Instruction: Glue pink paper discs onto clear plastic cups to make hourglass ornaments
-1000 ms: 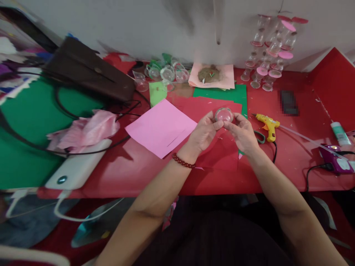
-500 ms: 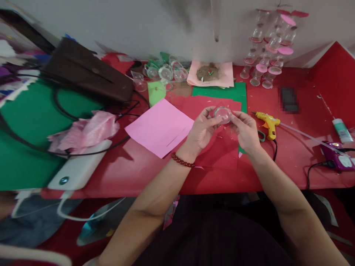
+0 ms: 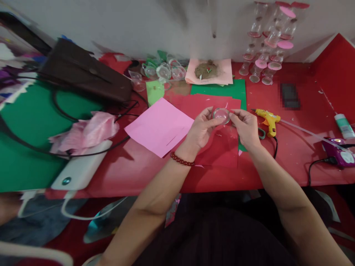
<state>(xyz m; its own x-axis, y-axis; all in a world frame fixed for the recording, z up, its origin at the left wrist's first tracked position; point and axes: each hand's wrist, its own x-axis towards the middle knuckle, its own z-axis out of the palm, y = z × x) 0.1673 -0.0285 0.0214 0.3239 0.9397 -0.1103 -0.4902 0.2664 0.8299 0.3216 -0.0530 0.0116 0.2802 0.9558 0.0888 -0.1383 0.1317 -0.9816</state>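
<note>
A small clear plastic cup (image 3: 221,114) is held between both my hands above the red table. My left hand (image 3: 200,132), with a red bead bracelet at the wrist, pinches its left side with thumb and fingers. My right hand (image 3: 245,127) grips the cup's right side, fingers curled. Under my hands lies a red paper sheet (image 3: 219,147). A pink paper sheet (image 3: 159,126) lies just to the left.
A yellow glue gun (image 3: 267,120) lies right of my right hand, its cord trailing. Green paper (image 3: 222,89), several clear cups (image 3: 163,71), a brown lump on pink paper (image 3: 207,70), stacked cups (image 3: 266,51), a brown bag (image 3: 83,72), a white power bank (image 3: 80,166), a purple device (image 3: 340,153).
Both hands have kept hold of the cup and shifted slightly up and left in view; the cup has turned a little between the fingers.
</note>
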